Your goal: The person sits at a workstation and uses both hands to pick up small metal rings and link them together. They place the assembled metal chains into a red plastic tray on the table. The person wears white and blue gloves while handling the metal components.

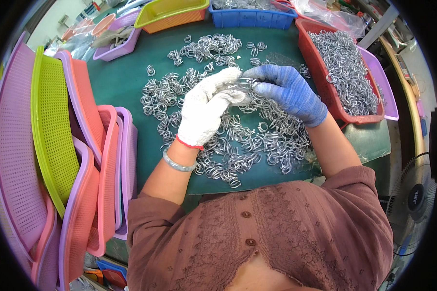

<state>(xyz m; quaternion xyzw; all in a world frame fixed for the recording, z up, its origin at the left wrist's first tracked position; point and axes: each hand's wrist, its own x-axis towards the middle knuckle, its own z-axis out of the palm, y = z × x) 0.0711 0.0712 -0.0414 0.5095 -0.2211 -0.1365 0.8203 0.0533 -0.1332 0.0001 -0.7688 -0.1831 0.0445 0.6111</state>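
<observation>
Silvery rings [245, 84] between left grip [202, 107] (white-gloved) and right grip [292, 93] (blue-gloved).

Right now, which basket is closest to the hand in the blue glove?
The red basket, heaped with silvery rings, just right of the blue-gloved right hand. The purple basket pokes out past it; the blue basket is farther up.

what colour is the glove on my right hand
The glove is blue, seen best in head view.
</observation>
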